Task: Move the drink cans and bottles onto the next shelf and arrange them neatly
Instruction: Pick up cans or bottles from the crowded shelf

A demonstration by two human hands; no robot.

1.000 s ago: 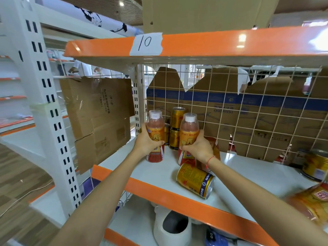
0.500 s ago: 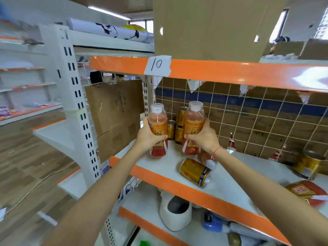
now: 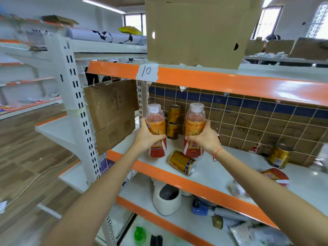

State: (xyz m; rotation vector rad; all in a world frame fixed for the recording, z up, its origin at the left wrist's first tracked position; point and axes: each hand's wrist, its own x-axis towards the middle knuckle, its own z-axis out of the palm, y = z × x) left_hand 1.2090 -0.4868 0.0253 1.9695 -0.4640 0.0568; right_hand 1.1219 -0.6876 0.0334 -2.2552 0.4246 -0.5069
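My left hand (image 3: pixel 148 137) grips an orange drink bottle (image 3: pixel 156 121) with a white cap, held upright just above the white shelf (image 3: pixel 213 173). My right hand (image 3: pixel 204 139) grips a second, matching bottle (image 3: pixel 194 121) a little to the right. Two gold cans (image 3: pixel 173 121) stand stacked at the back between the bottles. Another gold can (image 3: pixel 182 162) lies on its side near the orange front edge. Further right, a gold can (image 3: pixel 279 157) leans by the wire grid and a bottle (image 3: pixel 274 176) lies flat.
The shelf above has an orange edge with a paper tag marked 10 (image 3: pixel 147 71) and a cardboard box (image 3: pixel 198 29) on top. A white upright post (image 3: pixel 78 110) stands left. Cardboard (image 3: pixel 113 112) hangs at the shelf's left end. A white jug (image 3: pixel 166 199) sits on the lower shelf.
Both bottles have come up off the shelf surface and moved slightly apart. My view has tilted upward and back, showing more of the shelf above.
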